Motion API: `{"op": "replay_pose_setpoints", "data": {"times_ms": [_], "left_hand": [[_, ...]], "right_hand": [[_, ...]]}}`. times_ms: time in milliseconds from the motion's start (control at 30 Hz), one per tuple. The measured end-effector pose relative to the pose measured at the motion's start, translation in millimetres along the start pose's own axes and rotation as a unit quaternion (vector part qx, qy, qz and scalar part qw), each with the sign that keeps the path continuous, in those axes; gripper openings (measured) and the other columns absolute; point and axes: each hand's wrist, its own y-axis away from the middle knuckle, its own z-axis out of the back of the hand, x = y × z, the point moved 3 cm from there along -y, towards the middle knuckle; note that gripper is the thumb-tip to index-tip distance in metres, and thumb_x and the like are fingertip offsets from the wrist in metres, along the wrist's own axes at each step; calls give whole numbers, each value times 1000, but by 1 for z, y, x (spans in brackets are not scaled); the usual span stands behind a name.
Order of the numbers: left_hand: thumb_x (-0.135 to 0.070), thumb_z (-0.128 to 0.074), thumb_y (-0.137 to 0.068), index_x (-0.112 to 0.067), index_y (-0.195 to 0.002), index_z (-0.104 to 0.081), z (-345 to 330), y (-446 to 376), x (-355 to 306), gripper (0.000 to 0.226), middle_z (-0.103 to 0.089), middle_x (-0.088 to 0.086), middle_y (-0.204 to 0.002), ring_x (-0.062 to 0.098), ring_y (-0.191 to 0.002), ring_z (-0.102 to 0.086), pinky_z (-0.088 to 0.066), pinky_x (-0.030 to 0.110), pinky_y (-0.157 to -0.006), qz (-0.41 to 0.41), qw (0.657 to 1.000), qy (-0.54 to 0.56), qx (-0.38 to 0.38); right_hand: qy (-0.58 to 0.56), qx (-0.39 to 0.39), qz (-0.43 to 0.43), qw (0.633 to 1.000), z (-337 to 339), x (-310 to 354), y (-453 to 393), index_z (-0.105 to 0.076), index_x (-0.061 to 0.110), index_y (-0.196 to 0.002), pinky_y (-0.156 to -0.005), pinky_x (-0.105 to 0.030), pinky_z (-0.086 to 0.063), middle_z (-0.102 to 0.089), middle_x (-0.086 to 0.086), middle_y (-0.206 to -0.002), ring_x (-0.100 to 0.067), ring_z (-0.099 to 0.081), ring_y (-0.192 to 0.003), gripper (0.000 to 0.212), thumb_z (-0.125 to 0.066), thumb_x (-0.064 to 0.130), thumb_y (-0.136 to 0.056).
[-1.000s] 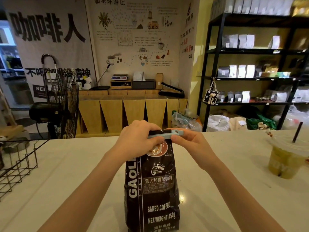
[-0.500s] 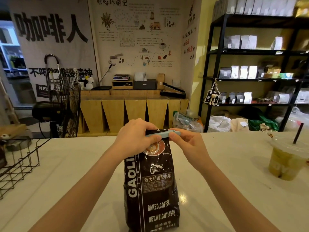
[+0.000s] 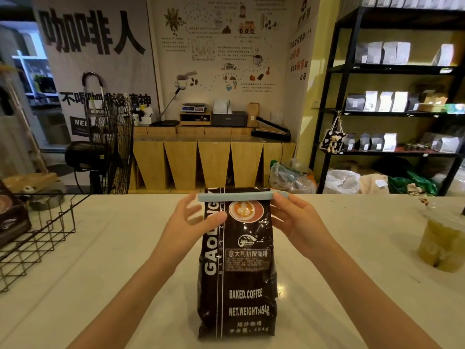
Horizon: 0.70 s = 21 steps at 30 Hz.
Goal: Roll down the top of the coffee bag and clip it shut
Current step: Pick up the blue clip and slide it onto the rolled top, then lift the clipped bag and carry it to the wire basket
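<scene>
A dark brown coffee bag [image 3: 239, 273] stands upright in the middle of the white counter [image 3: 113, 260]. Its top is rolled down, and a light blue clip [image 3: 234, 196] lies straight across the roll. My left hand [image 3: 191, 220] is beside the bag's upper left edge with fingers spread; its thumb tip touches the bag's front. At the bag's upper right is my right hand [image 3: 294, 220], palm turned to the bag, fingers loose. Its index fingertip rests on the clip's right end.
A black wire basket [image 3: 50, 238] holding another brown bag [image 3: 12, 217] stands at the counter's left edge. An iced drink in a plastic cup [image 3: 440, 243] sits at the right. Beyond the counter are a floor fan [image 3: 110, 144] and black shelves [image 3: 392, 112].
My left hand has come off the bag's top and opened, moving left. My right hand has loosened its pinch on the clip's end. The clip now stays across the roll.
</scene>
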Motion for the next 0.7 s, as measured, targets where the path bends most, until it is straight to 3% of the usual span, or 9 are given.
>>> {"op": "replay_pose_setpoints", "data": {"times_ms": [100,267,400,567,700], "left_hand": [[-44,-77,-53,-22,-126,-43,-11,11,25,84,-65,4,-111,19,-95,-65,-50,31,-78,82,985,115,100],[-22,-77,-49,-22,-109,-56,-23,13,39,63,-71,7,-99,22,-82,-70,-54,34,-68,78,974,203,60],[-19,-76,-51,-20,-107,-59,-25,14,42,58,-72,7,-95,22,-79,-71,-55,32,-62,73,969,233,44],[-20,-76,-51,-8,-106,-61,-26,13,40,58,-72,11,-96,22,-78,-71,-57,30,-62,70,967,243,18],[-21,-75,-51,-12,-97,-63,-12,9,25,48,-72,9,-94,20,-77,-71,-58,27,-60,48,969,242,-7]], "right_hand": [[-28,1,-6,1000,0,-5,4,-64,14,-107,-67,-24,-56,-74,-1,-90,-15,-69,-87,33,-60,20,-76],[9,8,-63,998,-4,-28,19,-51,17,-125,-72,-25,-53,-66,-7,-118,-20,-65,-104,58,-71,28,-72],[112,30,-107,987,-9,-49,39,-57,24,-108,-74,-24,-53,-69,0,-107,-15,-68,-95,50,-78,32,-63],[127,21,-99,987,-15,-51,36,-63,19,-97,-76,-28,-55,-74,-3,-97,-18,-71,-88,44,-77,34,-58],[136,37,-80,987,-31,-40,22,-64,18,-96,-76,-30,-56,-74,-3,-94,-18,-71,-85,43,-74,33,-56]]}}
